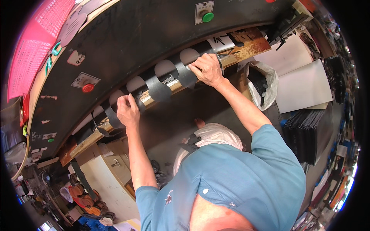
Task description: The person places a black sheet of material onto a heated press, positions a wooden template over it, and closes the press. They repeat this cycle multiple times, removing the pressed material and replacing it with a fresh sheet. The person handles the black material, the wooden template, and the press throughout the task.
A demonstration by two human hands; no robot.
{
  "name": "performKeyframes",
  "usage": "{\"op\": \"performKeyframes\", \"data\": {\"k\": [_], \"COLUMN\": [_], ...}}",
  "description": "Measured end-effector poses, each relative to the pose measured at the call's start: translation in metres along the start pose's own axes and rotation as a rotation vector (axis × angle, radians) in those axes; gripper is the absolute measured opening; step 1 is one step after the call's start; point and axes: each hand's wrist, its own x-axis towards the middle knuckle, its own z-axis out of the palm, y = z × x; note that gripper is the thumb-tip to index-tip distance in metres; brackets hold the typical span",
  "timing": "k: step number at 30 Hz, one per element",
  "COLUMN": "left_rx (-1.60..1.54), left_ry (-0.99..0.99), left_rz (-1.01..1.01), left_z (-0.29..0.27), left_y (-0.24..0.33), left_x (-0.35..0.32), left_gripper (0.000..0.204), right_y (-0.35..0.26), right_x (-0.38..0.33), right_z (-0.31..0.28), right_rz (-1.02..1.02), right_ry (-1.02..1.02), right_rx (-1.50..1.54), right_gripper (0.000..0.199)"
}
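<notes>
Over the wooden surface (258,42) a black sheet (158,91) with round gaps is laid, pinched by the left hand (129,112) and right hand (209,70); lifting or straightening seems under way, so a soft, even pull is called for; behind, a dark panel (146,40) is seen

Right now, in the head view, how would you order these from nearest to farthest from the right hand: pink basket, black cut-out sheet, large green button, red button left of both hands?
From the right hand:
1. Black cut-out sheet: touching it.
2. Large green button: above it.
3. Red button: well to its left.
4. Pink basket: far upper left.
</notes>
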Motion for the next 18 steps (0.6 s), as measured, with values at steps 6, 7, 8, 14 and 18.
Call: {"op": "performKeyframes", "data": {"k": [6, 7, 8, 14, 18], "left_rx": [0.004, -0.007, -0.03, -0.113, -0.089], "left_ry": [-0.042, -0.072, -0.06, -0.043, -0.111], "left_rz": [0.001, -0.034, -0.013, -0.048, -0.058], "left_z": [0.0, -0.001, -0.001, -0.003, -0.008], "left_y": [-0.002, -0.001, -0.001, -0.002, -0.022], "left_x": [-0.002, -0.002, -0.002, -0.007, -0.011], "left_gripper": [0.016, 0.016, 0.016, 0.014, 0.013], "right_y": [0.0, 0.0, 0.0, -0.002, -0.025], "right_x": [0.0, -0.001, -0.001, -0.001, 0.008], "right_z": [-0.001, 0.0, 0.001, 0.001, 0.015], "right_rz": [0.017, 0.02, 0.024, 0.035, 0.209], "right_ry": [-0.033, -0.042, -0.043, -0.13, -0.252], "right_rx": [0.021, 0.019, 0.017, 0.05, 0.06], "right_gripper": [0.011, 0.011, 0.011, 0.012, 0.02]}}
